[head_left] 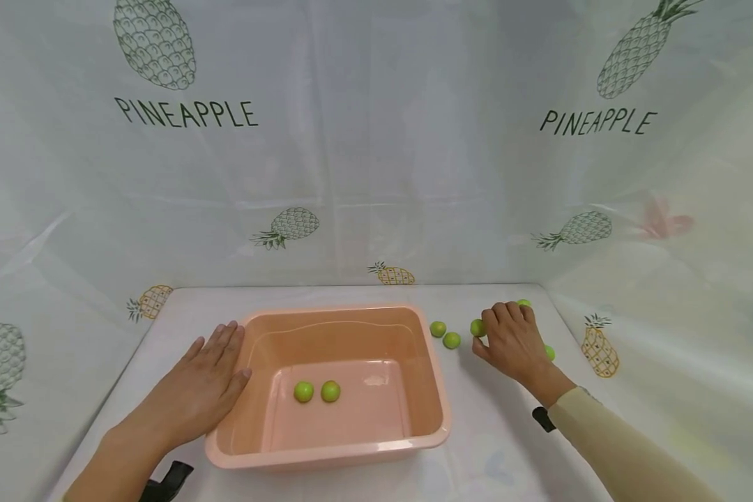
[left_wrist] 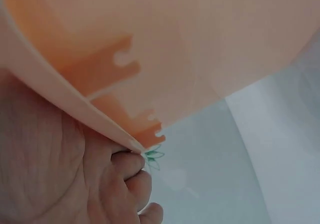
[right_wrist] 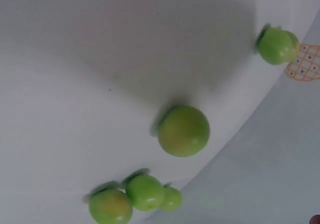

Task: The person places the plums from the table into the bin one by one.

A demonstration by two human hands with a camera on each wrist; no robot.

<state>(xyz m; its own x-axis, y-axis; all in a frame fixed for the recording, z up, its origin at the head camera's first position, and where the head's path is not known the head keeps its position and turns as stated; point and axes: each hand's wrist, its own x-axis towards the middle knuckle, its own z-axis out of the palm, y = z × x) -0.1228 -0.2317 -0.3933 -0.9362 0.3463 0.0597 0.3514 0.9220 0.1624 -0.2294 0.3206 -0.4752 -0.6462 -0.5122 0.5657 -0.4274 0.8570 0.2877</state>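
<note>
A peach plastic basin (head_left: pixel 345 453) stands on the white table, two small round green fruits (head_left: pixel 304 391) lying apart on its floor. My left hand (head_left: pixel 194 390) rests flat against the basin's left rim, fingers extended; the left wrist view shows its palm (left_wrist: pixel 55 164) beside the basin wall (left_wrist: pixel 240 39). Right of the basin, my right hand (head_left: pixel 508 341) hovers over the table with bent fingers, thumb and forefinger near a green fruit (head_left: pixel 478 328). In the right wrist view, the nearest green fruit (right_wrist: pixel 183 130) lies on the table with no fingers around it; most of that hand is outside the view.
Two green fruits (head_left: pixel 452 340) lie between the basin and my right hand. Others, one behind the hand (head_left: pixel 524 302) and one to its right (head_left: pixel 549 353), are partly hidden. A pineapple-print sheet (head_left: pixel 401 167) hangs at the back and sides, bordering the table.
</note>
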